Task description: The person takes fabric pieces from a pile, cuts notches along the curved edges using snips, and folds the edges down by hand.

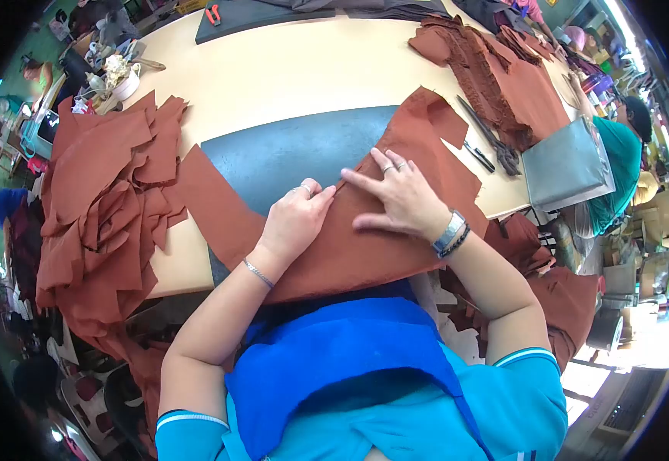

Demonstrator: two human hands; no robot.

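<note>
A large rust-brown fabric piece [365, 246] lies over a dark grey board [288, 154] and reaches the table's front edge. My left hand [298, 219] pinches a fold or edge of this fabric near its middle, fingers closed. Just to the right, my right hand [400, 196] lies on the same cloth with its fingers spread, the fingertips close to the pinched spot. Part of the fabric folds up at the upper right, beside a pen-like tool [479, 156] and black scissors [488, 131].
Cut brown pieces are heaped [112, 200] at the left, and more brown cloth [515, 92] lies at the upper right. A red cutter [212, 14] rests on a dark board at the back. A grey metal box [569, 165] stands right, near a person in green [619, 169].
</note>
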